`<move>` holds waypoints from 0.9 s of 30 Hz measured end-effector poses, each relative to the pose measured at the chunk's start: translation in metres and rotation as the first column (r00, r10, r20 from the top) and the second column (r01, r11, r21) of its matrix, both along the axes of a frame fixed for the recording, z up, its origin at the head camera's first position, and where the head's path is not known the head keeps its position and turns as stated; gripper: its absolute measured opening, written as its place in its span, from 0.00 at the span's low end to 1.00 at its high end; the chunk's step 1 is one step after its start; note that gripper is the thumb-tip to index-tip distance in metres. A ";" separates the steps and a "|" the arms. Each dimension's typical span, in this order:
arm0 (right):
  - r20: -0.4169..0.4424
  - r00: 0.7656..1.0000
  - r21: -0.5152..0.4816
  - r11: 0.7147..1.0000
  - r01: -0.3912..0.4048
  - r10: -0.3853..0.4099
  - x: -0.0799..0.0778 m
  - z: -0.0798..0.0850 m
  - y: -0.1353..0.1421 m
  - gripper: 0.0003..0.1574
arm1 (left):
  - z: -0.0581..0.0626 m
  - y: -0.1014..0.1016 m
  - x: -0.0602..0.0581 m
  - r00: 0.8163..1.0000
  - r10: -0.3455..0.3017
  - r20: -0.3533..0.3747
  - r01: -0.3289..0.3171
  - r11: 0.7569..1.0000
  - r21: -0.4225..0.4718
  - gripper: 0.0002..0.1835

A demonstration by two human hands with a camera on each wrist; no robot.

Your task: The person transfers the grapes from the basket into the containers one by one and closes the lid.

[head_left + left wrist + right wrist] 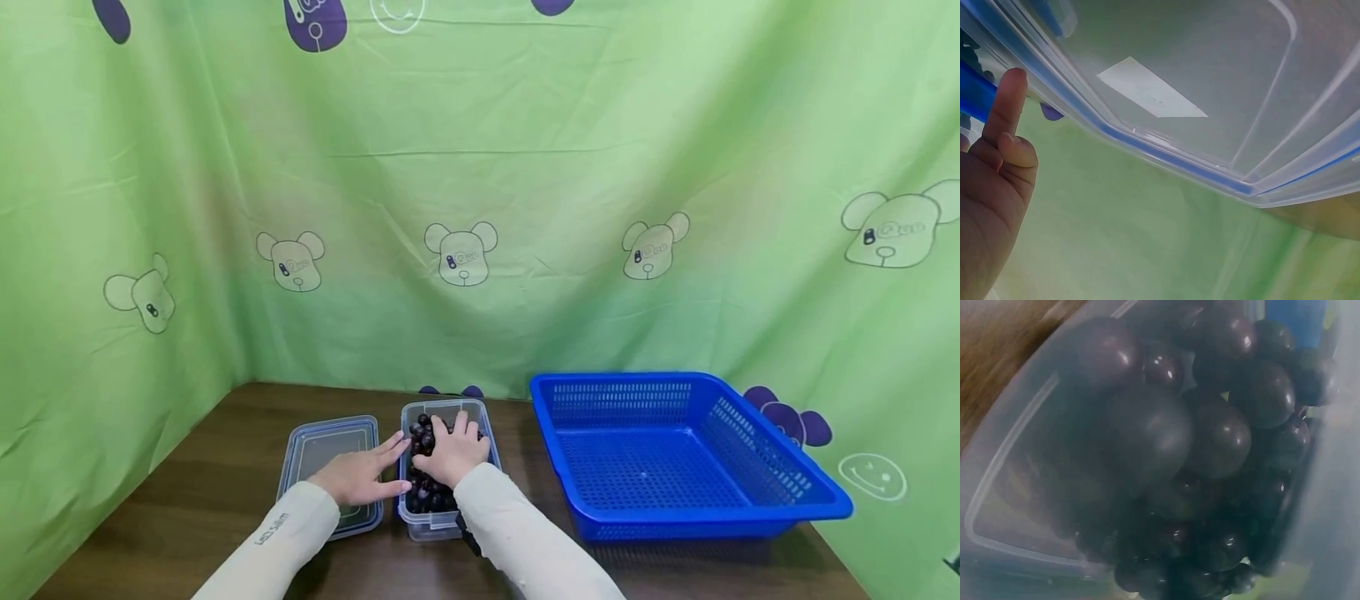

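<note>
Dark purple grapes [425, 496] fill a clear plastic container [431, 527] at the table's middle. My right hand [455, 452] rests on top of them, fingers spread towards the far end. The right wrist view shows the grapes [1219, 437] close up through the hazy container wall. My left hand [360, 477] reaches across a blue-edged clear lid [322, 450], its straight fingertips at the container's left rim. In the left wrist view the lid [1166, 150] carries a white label, with the left hand [994, 187] beside it.
A large blue plastic basket [637, 521] with perforated sides stands on the right of the brown wooden table [225, 500]. Green cloth [525, 167] with bear-head prints hangs behind the table and along its sides.
</note>
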State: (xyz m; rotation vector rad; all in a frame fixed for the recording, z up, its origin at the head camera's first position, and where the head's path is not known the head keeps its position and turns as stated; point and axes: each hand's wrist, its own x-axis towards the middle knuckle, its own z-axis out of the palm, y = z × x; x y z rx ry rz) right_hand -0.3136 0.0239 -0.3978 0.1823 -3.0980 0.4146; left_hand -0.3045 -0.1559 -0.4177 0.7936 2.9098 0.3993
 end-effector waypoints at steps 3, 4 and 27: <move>0.048 0.999 -0.008 1.000 -0.009 0.009 0.000 0.000 0.002 0.45 | 0.002 0.000 0.003 1.000 -0.010 -0.004 0.010 1.000 0.001 0.40; 0.062 0.998 -0.011 1.000 -0.011 0.011 0.000 0.000 0.003 0.44 | 0.002 0.000 0.003 1.000 -0.013 -0.005 0.013 1.000 0.003 0.40; 0.145 0.989 0.036 0.999 0.013 -0.018 -0.001 -0.008 -0.009 0.50 | 0.004 0.005 0.003 1.000 -0.006 0.016 0.007 0.996 -0.092 0.39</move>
